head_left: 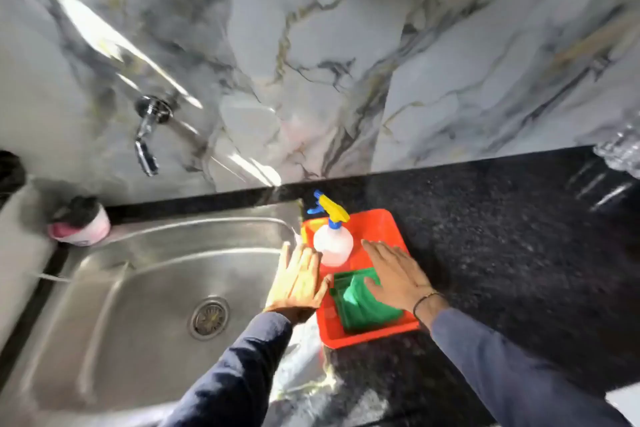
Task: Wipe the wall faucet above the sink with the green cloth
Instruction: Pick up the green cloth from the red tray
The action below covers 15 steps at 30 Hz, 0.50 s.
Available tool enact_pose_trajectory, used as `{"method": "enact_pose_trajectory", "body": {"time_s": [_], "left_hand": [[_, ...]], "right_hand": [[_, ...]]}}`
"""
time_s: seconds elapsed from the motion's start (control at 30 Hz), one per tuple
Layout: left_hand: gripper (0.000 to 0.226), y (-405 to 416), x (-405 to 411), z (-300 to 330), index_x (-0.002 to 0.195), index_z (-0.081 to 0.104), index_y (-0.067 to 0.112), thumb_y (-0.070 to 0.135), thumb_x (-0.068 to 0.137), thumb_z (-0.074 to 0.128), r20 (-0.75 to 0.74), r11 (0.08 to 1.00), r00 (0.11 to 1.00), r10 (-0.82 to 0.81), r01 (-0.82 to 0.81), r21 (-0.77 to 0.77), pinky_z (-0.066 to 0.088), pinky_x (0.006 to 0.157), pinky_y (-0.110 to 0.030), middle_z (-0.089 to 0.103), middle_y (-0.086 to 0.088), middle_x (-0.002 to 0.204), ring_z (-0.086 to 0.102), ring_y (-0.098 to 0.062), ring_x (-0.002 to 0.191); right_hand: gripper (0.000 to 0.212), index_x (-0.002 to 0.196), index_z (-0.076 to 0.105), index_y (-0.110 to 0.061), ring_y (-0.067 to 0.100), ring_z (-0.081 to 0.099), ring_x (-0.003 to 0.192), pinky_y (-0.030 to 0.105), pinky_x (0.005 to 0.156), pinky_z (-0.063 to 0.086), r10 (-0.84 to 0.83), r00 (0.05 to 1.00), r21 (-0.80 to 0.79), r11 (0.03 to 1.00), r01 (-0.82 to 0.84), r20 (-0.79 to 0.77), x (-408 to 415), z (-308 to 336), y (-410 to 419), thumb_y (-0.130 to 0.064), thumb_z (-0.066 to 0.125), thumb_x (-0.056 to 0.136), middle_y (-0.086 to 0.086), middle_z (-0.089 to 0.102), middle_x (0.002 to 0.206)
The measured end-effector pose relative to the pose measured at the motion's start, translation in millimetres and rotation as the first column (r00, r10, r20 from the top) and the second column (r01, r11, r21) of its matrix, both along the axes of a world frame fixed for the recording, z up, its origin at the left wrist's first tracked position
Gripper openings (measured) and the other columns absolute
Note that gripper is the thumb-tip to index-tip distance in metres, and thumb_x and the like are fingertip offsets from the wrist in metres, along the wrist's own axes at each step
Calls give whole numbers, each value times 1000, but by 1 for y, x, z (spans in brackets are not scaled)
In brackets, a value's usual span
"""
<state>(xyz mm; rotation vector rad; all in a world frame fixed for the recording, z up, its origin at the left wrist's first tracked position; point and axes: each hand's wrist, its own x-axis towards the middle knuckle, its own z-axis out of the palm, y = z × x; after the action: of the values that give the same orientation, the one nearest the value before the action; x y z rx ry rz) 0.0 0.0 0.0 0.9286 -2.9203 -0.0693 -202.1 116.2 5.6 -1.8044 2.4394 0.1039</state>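
Observation:
A chrome wall faucet (147,135) juts from the marble wall above the steel sink (114,291), at the left. A folded green cloth (360,305) lies in a red tray (381,225) on the black counter, right of the sink. My right hand (398,274) is flat with fingers spread, resting over the cloth's upper right part. My left hand (299,279) is open too, held over the sink's right rim, just left of the tray. Neither hand grips anything.
A spray bottle (332,239) with a blue and yellow trigger stands in the tray behind the cloth. A pink tub with a dark scrubber (81,222) sits on the sink's back left corner. Black granite counter (502,253) stretches to the right.

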Motion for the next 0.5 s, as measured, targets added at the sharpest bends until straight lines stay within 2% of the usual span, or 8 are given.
{"method": "enact_pose_trajectory", "body": {"time_s": [0.07,0.1,0.2,0.3,0.37,0.43,0.5], "left_hand": [[41,8,-21,-15,121,63,13,41,95,47,24,980,999,-22,17,200,45,108,-53,65,-10,117,61,-37,116],[41,12,-29,-20,124,59,14,42,97,46,76,969,997,-28,9,246,46,105,-50,63,-9,120,58,-36,118],[56,26,-50,-34,149,43,11,39,100,49,207,955,977,-48,-17,297,43,109,-46,52,-12,148,48,-34,136],[73,36,-63,-41,160,24,5,33,100,54,290,956,956,-37,-51,288,40,114,-47,39,-18,158,43,-38,142],[74,38,-70,-41,159,25,4,28,98,58,292,950,956,8,-98,295,42,111,-48,44,-19,153,47,-41,138],[66,39,-73,-36,152,37,6,21,93,63,274,915,961,35,-142,379,48,105,-50,51,-18,144,57,-43,129],[57,37,-70,-29,143,50,7,13,89,66,224,868,974,43,-147,474,53,102,-50,57,-17,136,63,-45,122]], "right_hand": [[83,163,23,-12,24,41,149,37,122,36,-34,996,118,993,24,84,-9,-15,0,-37,54,89,8,41,161],[84,163,21,-11,24,41,149,37,121,38,-48,994,161,986,31,102,-12,-20,0,-33,56,89,9,40,162],[85,163,19,-12,27,45,147,42,117,43,-115,974,273,960,60,193,-16,-31,-3,-25,59,90,7,38,162],[70,155,34,-13,30,48,142,46,111,47,-148,965,310,948,75,219,-17,-39,-8,-19,59,89,7,43,154],[54,142,47,-11,30,47,143,45,113,46,-187,945,336,937,91,266,-19,-43,-11,-17,60,90,9,43,153],[44,130,55,-8,31,50,140,42,112,46,-200,932,376,924,76,303,-21,-44,-12,-17,64,87,14,49,148],[35,114,64,-8,34,62,124,39,97,54,-191,929,400,915,52,316,-24,-37,-15,-17,68,81,17,63,130]]}}
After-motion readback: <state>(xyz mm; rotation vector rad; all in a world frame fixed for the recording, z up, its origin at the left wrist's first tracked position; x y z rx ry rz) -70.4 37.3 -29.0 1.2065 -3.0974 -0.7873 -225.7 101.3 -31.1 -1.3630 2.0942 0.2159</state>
